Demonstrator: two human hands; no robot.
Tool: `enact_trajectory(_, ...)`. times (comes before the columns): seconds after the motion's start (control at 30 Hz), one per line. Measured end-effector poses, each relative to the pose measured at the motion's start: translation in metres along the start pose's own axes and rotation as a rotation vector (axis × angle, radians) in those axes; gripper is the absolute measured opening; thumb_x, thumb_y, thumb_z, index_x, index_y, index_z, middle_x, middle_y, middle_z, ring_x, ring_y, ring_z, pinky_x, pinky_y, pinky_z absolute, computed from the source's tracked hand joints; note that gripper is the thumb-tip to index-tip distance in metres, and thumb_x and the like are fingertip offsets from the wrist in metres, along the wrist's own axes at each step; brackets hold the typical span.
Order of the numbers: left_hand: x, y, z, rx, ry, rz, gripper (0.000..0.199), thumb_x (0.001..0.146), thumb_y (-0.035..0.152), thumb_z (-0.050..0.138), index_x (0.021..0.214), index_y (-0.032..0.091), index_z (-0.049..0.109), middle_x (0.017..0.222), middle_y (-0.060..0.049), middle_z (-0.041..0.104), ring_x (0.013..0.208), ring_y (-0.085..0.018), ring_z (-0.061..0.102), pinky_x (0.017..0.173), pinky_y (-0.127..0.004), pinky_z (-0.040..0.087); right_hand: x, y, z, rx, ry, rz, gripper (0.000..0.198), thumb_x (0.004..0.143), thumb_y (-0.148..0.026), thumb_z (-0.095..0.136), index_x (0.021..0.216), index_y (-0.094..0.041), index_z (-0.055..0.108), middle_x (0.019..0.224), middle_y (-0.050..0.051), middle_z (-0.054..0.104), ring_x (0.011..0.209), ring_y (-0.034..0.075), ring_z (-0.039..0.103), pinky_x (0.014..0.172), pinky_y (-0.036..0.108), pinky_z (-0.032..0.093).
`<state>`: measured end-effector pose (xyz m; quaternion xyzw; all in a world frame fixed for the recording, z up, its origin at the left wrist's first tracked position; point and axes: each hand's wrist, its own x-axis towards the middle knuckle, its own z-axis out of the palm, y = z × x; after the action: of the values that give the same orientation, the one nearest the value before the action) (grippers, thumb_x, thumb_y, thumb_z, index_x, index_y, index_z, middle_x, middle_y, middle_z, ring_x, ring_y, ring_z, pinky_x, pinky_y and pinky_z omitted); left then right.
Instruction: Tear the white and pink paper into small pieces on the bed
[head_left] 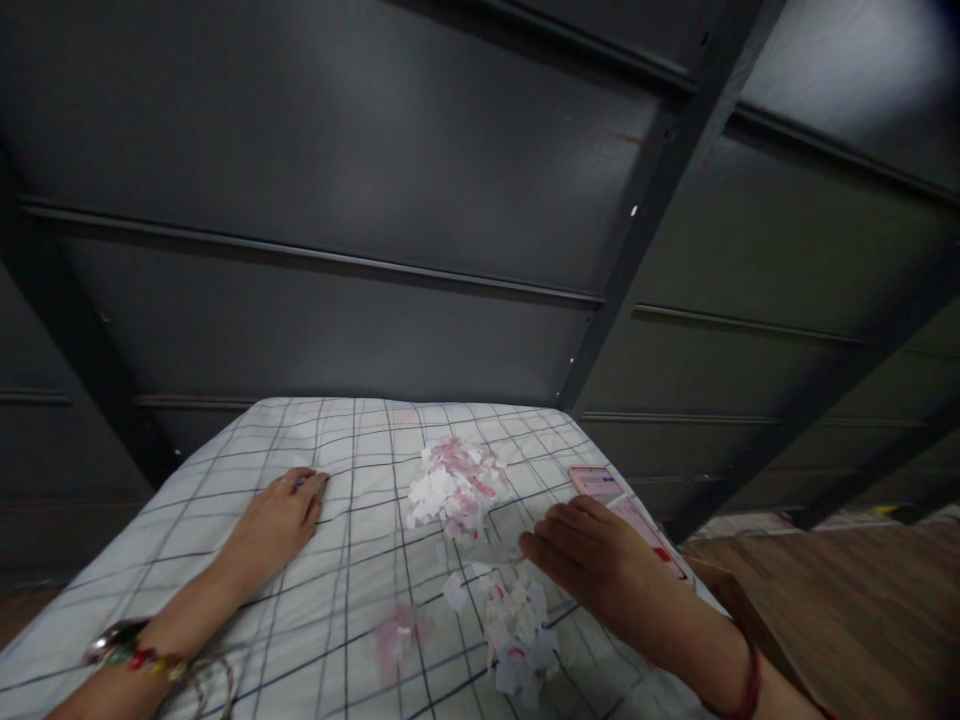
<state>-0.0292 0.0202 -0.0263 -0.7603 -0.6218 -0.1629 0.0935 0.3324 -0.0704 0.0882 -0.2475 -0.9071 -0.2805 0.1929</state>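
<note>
My left hand lies on the white checked cloth at the left, fingers loosely bent and apart from the thumb, with nothing in them. My right hand hovers over the cloth at the right, its fingers curled together. Whatever its fingertips may pinch is hidden and blurred. Just left of those fingertips lies a heap of torn paper scraps, white with pink-red marks. Nearer me is a smaller, looser pile of scraps. A few single pieces are scattered between the two piles.
A phone with a lit screen lies partly behind my right hand, along the cloth's right edge. A pinkish blurred patch shows on the cloth near the front. Dark metal panels stand behind. Beyond the right edge are a cardboard box and wooden floor.
</note>
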Motion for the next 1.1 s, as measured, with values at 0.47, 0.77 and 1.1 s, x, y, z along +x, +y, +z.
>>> enact_trajectory(0.47,0.001,0.000,0.001,0.012,-0.015,0.035,0.041,0.081,0.025,0.032,0.109,0.010,0.058,0.109,-0.016,0.057,0.094,-0.026,0.057,0.086,-0.039,0.045,-0.025,0.011,-0.008,0.074,-0.093,0.047,0.023,0.091,-0.012,0.035,0.089,-0.015,0.058,0.071,0.004,0.058,0.066,0.015,0.050,0.064,0.030,0.037)
enact_trajectory(0.77,0.002,0.003,-0.007,0.033,-0.046,0.053,0.041,0.084,0.027,0.030,0.109,0.010,0.057,0.109,-0.016,0.057,0.093,-0.025,0.058,0.084,-0.039,0.047,-0.032,0.011,-0.005,0.026,-0.071,0.080,0.023,0.087,-0.005,0.037,0.088,-0.014,0.059,0.070,0.004,0.058,0.066,0.015,0.049,0.063,0.030,0.037)
enact_trajectory(1.1,0.001,0.002,-0.001,0.027,0.012,0.036,0.037,0.083,0.024,0.033,0.107,0.014,0.058,0.107,-0.014,0.058,0.094,-0.024,0.058,0.085,-0.038,0.046,-0.024,0.017,-0.001,-0.069,-0.033,0.074,0.024,0.087,-0.006,0.037,0.088,-0.013,0.060,0.067,0.004,0.057,0.065,0.016,0.049,0.062,0.031,0.037)
